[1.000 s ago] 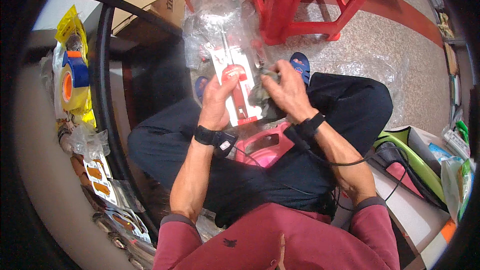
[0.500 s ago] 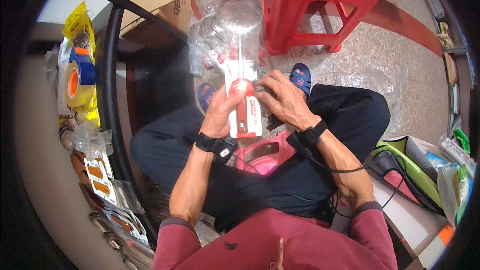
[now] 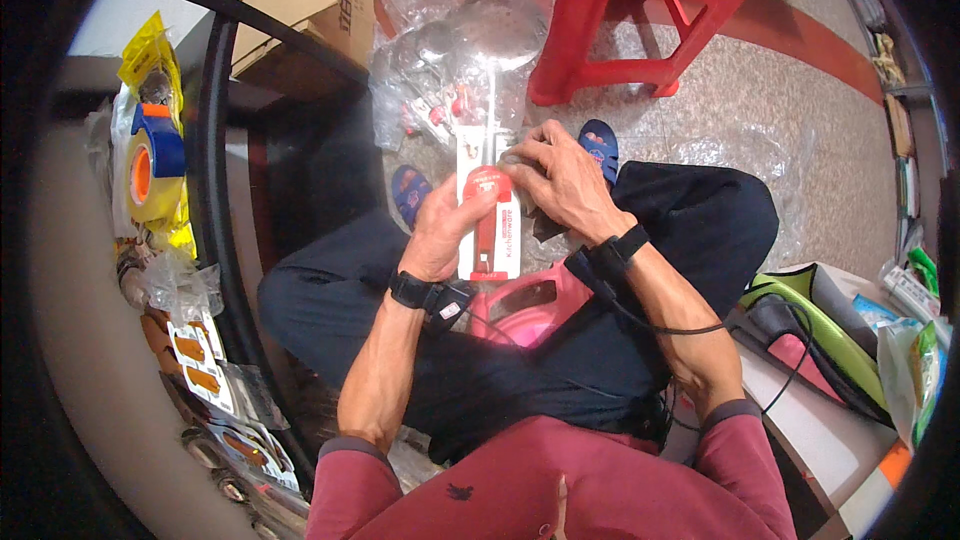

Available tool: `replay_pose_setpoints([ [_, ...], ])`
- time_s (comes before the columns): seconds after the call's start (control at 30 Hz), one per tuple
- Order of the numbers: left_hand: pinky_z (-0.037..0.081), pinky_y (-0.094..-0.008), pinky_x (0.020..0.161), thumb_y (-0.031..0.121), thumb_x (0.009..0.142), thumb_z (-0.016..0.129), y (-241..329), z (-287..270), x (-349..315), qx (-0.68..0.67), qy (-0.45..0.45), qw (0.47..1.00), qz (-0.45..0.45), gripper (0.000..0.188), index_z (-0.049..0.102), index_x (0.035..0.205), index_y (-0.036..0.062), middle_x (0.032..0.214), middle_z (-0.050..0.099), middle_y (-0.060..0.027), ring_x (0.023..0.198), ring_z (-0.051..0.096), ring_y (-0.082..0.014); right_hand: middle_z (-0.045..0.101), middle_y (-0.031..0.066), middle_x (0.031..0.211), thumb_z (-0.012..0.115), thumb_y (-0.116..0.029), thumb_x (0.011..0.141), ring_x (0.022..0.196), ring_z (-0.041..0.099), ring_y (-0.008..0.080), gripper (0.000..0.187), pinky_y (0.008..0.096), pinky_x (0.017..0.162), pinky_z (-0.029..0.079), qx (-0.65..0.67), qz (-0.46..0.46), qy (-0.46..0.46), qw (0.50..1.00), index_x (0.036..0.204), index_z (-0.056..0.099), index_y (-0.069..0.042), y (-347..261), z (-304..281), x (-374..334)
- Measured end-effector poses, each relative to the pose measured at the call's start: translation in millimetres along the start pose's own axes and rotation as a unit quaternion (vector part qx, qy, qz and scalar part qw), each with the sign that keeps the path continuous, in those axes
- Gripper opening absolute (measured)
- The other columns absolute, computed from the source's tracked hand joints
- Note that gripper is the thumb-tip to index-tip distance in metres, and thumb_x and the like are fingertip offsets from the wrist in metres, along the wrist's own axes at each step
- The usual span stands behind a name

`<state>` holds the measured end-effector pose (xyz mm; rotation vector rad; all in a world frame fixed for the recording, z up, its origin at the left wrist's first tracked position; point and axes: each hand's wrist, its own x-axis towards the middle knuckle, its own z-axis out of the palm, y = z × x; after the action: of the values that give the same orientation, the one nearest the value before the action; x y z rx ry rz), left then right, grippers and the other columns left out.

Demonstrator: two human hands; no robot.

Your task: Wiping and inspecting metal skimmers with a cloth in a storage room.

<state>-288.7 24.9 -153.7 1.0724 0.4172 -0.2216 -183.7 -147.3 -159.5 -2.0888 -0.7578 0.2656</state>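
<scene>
A long ladle (image 3: 492,100) with a red handle and a round metal head lies on a white and red card, in clear plastic wrap. My left hand (image 3: 440,228) grips the card's lower part, its thumb across the red handle. My right hand (image 3: 566,180) is bent at the card's right edge, fingertips pinched together by the wrap. What exactly those fingertips hold is partly hidden. Beyond the card, more clear-wrapped utensils with red parts (image 3: 437,112) lie on the floor. Both wrists wear black straps.
A red plastic stool (image 3: 640,10) stands ahead on the right, a cardboard box (image 3: 300,0) at the far left. Between my legs is a pink stool (image 3: 525,310). A black-framed rack (image 3: 215,140) runs along my left, with a tape dispenser (image 3: 155,165) and packaged goods beyond it.
The ladle's head has shifted slightly right and its card a little lower. Both hands stay at the card, with the right hand slightly higher. The head view has shifted a little.
</scene>
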Motion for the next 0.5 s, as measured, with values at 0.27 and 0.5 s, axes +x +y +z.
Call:
replay_pose_setpoints([
  [0.27,0.053,-0.0288,0.083,0.018,0.095,0.063,0,0,6,-0.017,0.004,1.0,-0.008,0.036,0.057,0.125,-0.0011,0.11,0.066,-0.0075,0.096,0.065,-0.0138,0.058,0.0196,0.1,0.064,-0.026,0.089,0.093,0.06,0.0388,0.027,0.0461,0.079,0.048,0.025,0.013,0.011,1.0,0.101,0.069,-0.003,0,-2,4],
  [0.5,0.057,-0.0327,0.081,0.015,0.096,0.061,-7,-19,19,-0.138,0.006,0.99,0.007,0.029,0.058,0.121,0.0022,0.108,0.068,-0.0087,0.091,0.068,-0.018,0.055,0.0184,0.101,0.064,-0.023,0.09,0.092,0.059,0.0375,0.025,0.0466,0.076,0.049,0.008,-0.066,-0.05,0.997,0.107,0.065,-0.004,-18,-6,-23],
])
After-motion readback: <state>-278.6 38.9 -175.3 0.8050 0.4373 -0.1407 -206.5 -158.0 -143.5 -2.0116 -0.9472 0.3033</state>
